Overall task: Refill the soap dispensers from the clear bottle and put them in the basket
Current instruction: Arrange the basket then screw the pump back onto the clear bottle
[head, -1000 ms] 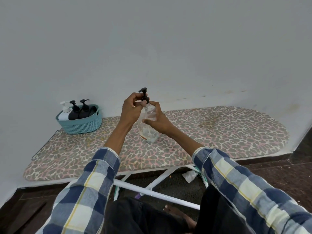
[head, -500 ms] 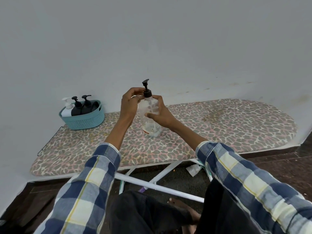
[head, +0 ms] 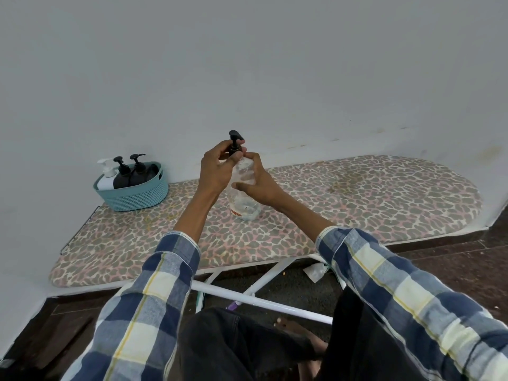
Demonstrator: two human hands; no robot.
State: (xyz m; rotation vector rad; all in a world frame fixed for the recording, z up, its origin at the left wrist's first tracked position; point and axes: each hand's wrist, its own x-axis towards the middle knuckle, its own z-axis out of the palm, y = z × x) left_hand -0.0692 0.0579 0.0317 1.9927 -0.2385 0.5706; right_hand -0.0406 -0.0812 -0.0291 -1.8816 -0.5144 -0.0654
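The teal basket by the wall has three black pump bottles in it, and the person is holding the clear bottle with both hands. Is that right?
Not quite. The head view shows the teal basket holding two black pump bottles and one white pump bottle, not three black ones. The rest is right: the left hand is at the pump top and the right hand grips the clear bottle.

Leopard-print ironing board (head: 357, 199), white wall (head: 247, 64), dark floor (head: 453, 259)

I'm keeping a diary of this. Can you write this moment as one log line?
left hand: gripping black pump | right hand: holding clear bottle upright on ironing board | basket: three dispensers inside
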